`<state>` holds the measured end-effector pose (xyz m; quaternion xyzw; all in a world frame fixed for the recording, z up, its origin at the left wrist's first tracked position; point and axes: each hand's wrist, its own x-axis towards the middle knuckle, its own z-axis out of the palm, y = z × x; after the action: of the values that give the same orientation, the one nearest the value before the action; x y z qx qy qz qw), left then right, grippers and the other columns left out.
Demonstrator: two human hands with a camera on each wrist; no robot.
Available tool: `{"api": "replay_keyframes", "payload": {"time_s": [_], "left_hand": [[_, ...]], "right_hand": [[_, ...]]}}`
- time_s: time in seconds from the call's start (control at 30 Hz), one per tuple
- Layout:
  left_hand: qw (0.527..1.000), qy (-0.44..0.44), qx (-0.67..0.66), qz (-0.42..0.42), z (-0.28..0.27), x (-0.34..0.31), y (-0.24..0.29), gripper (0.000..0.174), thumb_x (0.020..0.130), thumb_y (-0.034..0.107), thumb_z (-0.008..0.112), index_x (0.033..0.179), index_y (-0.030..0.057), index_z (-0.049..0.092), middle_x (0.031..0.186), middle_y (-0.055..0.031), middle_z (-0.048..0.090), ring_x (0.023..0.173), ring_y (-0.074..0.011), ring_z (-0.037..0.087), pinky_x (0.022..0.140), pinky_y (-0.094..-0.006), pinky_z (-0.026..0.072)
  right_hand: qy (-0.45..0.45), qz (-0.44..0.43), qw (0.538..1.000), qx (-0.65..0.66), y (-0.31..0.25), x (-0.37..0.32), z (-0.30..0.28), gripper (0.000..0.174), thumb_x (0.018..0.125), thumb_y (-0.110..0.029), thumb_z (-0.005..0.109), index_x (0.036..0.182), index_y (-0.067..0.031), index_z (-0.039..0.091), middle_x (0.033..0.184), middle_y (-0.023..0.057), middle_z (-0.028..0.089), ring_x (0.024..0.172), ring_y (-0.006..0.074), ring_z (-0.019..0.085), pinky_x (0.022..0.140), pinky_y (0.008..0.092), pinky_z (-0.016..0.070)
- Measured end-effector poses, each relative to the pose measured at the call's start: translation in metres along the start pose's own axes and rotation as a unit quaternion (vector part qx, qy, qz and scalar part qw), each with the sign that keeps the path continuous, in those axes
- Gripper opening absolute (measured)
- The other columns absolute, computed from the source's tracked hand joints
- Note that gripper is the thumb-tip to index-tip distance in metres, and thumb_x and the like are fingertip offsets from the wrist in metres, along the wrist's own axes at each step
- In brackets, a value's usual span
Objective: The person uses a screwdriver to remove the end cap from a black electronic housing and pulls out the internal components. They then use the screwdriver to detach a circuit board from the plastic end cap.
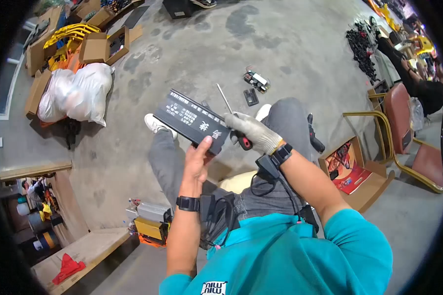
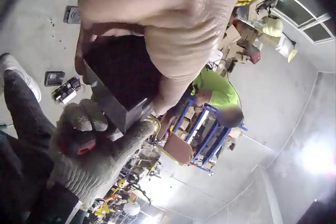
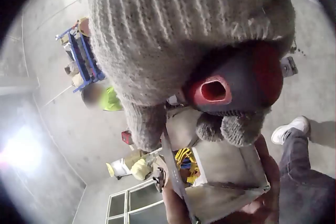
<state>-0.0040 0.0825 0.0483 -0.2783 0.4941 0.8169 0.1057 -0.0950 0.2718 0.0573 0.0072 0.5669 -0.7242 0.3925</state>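
A black rectangular case [image 1: 189,118] with white printing is held up over the lap, tilted. My bare left hand [image 1: 197,164] grips its near end, thumb on the printed face. At that same end, my gloved right hand [image 1: 253,132] grips a screwdriver [image 1: 225,98] by its red-and-black handle, its shaft pointing up and away from me; gloved fingers also touch the case. In the left wrist view, the left hand [image 2: 163,19] curls round the case [image 2: 118,103]. The right wrist view shows the handle [image 3: 236,85] under the glove [image 3: 184,29] and the case's hollow inside [image 3: 226,200].
Beyond my knees, an electronic assembly [image 1: 256,81] and a small black part [image 1: 251,97] lie on the floor. A dark tool [image 1: 315,135] lies by the right leg, near an open carton [image 1: 379,184] and a chair [image 1: 397,115]. White bags [image 1: 76,93] are at left.
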Motion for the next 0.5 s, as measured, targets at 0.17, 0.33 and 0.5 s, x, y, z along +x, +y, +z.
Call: {"api": "replay_keyframes", "payload": {"time_s": [0.17, 0.33, 0.5], "left_hand": [[0.979, -0.035, -0.199, 0.03, -0.012, 0.014, 0.044, 0.064, 0.096, 0.052, 0.055, 0.132, -0.0009, 0.055, 0.123, -0.0182, 0.064, 0.107, -0.0351, 0.066, 0.089, -0.0424, 0.0566], [0.973, -0.033, -0.228, 0.026, -0.038, 0.032, 0.072, 0.067, 0.093, 0.057, 0.055, 0.128, 0.0, 0.057, 0.114, -0.0171, 0.067, 0.096, -0.0329, 0.068, 0.081, -0.041, 0.0569], [0.961, -0.038, -0.274, 0.014, -0.055, 0.059, 0.071, 0.069, 0.091, 0.058, 0.057, 0.127, -0.0007, 0.057, 0.113, -0.0174, 0.066, 0.097, -0.0327, 0.068, 0.084, -0.0427, 0.0557]], "right_hand": [[0.07, 0.02, 0.992, 0.099, 0.001, 0.004, -0.012, 0.034, 0.097, -0.034, 0.058, 0.113, -0.0037, 0.058, 0.096, 0.0063, 0.064, 0.07, 0.0096, 0.058, 0.059, 0.0266, 0.0532], [0.125, 0.025, 0.988, 0.09, -0.001, 0.009, -0.007, 0.023, 0.091, -0.021, 0.065, 0.109, -0.009, 0.056, 0.085, 0.0046, 0.057, 0.064, 0.0117, 0.054, 0.046, 0.0304, 0.0476], [0.109, 0.097, 0.986, 0.082, 0.018, 0.015, -0.013, 0.019, 0.093, -0.02, 0.061, 0.104, -0.006, 0.055, 0.088, 0.0066, 0.058, 0.063, 0.0117, 0.053, 0.052, 0.0293, 0.0491]]}}
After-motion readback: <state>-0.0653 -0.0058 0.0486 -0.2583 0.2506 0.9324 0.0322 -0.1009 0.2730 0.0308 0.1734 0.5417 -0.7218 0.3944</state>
